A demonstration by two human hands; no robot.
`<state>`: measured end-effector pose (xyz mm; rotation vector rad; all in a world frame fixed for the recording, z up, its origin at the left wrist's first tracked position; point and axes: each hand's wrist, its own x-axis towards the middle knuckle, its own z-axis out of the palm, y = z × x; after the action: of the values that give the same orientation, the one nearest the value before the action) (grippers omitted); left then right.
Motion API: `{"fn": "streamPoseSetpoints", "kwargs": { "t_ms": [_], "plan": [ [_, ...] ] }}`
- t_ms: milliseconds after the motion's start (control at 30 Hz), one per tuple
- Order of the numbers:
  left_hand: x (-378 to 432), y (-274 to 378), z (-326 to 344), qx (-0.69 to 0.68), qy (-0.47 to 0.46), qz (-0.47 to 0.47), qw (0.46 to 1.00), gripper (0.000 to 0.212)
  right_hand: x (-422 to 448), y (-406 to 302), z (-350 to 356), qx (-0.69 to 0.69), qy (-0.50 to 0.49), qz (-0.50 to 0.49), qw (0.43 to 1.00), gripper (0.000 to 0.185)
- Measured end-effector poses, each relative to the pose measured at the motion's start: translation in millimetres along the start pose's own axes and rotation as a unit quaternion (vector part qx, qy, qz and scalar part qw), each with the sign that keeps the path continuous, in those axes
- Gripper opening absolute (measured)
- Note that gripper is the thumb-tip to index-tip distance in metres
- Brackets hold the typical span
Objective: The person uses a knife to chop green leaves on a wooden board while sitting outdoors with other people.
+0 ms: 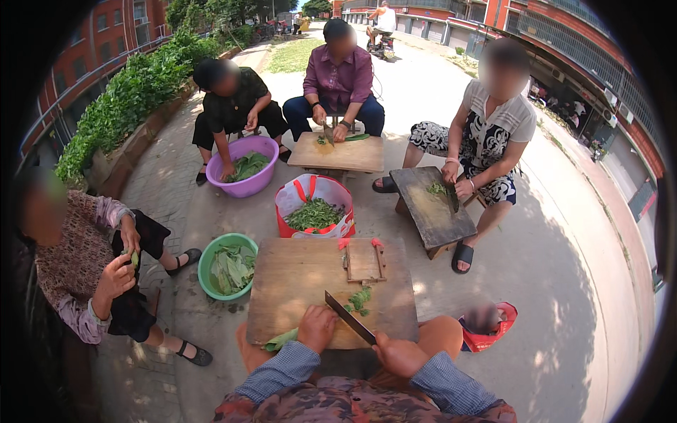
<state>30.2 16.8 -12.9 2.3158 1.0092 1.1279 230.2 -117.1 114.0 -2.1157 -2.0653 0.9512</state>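
Observation:
A wooden cutting board [296, 275] lies before me, at the height of my knees. On its near edge my left hand [317, 325] presses down on a green leaf bundle [281, 339], whose end sticks out to the left over the rim. My right hand [399, 355] grips the handle of a kitchen knife [349, 320] with a broad dark blade. The blade slants up and left, its far end close to my left fingers. Chopped green leaves [359, 300] lie just beyond the knife. Farther back on the board rests a small wooden frame [347, 263] with red bits at its far corners.
A red-and-white bag [283, 214] of cut greens stands past the board. Left are a green basin [202, 272] and a purple basin [240, 191] with leaves. Several people sit around; two cut on boards [304, 150] [418, 195]. A red bag [489, 341] lies right.

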Motion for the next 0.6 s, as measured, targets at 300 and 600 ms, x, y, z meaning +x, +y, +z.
{"fn": "streamPoseSetpoints", "kwargs": {
  "t_ms": [300, 600],
  "plan": [
    [5, 6, -8, 0.014, -0.012, 0.003, 1.000, 0.011, 68, -9, 40, -0.015, 0.124, -0.070, 0.990, 0.026],
    [7, 21, -20, 0.078, -0.048, 0.028, 0.995, 0.011, 29, 4, 19, -0.033, 0.131, -0.058, 0.989, 0.041]
  ]
}}
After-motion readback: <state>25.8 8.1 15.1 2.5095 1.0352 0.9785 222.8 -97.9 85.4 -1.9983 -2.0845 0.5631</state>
